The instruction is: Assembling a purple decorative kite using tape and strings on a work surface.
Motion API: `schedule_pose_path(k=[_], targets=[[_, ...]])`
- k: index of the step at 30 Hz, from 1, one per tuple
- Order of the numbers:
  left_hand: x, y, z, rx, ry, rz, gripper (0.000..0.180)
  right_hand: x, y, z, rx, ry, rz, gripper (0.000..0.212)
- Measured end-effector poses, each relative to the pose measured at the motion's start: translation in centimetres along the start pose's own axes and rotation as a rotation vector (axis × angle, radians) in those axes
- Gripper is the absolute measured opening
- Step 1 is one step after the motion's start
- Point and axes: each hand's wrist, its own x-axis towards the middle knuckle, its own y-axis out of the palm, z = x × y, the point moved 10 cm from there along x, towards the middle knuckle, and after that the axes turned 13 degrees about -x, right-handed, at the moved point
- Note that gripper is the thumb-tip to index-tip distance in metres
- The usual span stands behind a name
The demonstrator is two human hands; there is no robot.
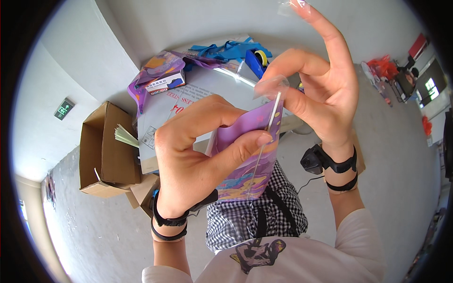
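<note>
My left hand (191, 151) is closed on a purple printed sheet (247, 172), thumb on the near face and curled fingers behind. The sheet hangs upright in front of me, with a colourful pattern on its lower part. Along its right edge runs a thin white stick (273, 112). At the sheet's top corner, my right hand (330, 99) pinches a piece of clear tape (271, 87) between thumb and index finger. Another small clear piece (286, 8) clings to a raised fingertip of that hand.
Behind my hands, a grey-topped table (200, 89) holds purple printed cloth (160, 66), a small box (165, 82), blue straps (231, 49) and a blue tape dispenser (255, 63). An open cardboard box (108, 151) stands at left, beside pale strips (125, 135). Red bags (384, 66) lie far right.
</note>
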Motion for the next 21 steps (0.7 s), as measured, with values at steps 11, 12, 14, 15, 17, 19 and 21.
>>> schedule_pose_path(k=[11,12,14,15,17,19,21], targets=[[0.0,0.0,-0.1,0.006,0.040,-0.036,0.024,0.0,-1.0,-0.3,-0.423,-0.018,0.286,0.083],[0.0,0.1,-0.3,0.008,0.058,-0.034,0.024,-0.2,-0.5,-0.2,-0.425,-0.052,0.329,0.083],[-0.3,-0.2,-0.1,0.025,0.024,-0.089,0.025,-0.2,-0.6,-0.4,-0.391,-0.018,0.312,0.083],[-0.4,-0.5,-0.1,0.023,0.018,-0.131,0.027,-0.2,-0.7,-0.5,-0.356,0.015,0.295,0.083],[-0.3,-0.6,0.1,-0.006,0.008,-0.153,0.028,-0.1,-0.4,0.4,-0.380,-0.049,0.315,0.083],[-0.3,-0.8,0.1,-0.043,0.021,-0.166,0.029,-0.1,-0.2,1.4,-0.404,-0.113,0.335,0.083],[-0.2,-0.6,-0.1,0.048,0.031,-0.137,0.030,-0.1,0.1,1.2,-0.444,-0.078,0.402,0.083]])
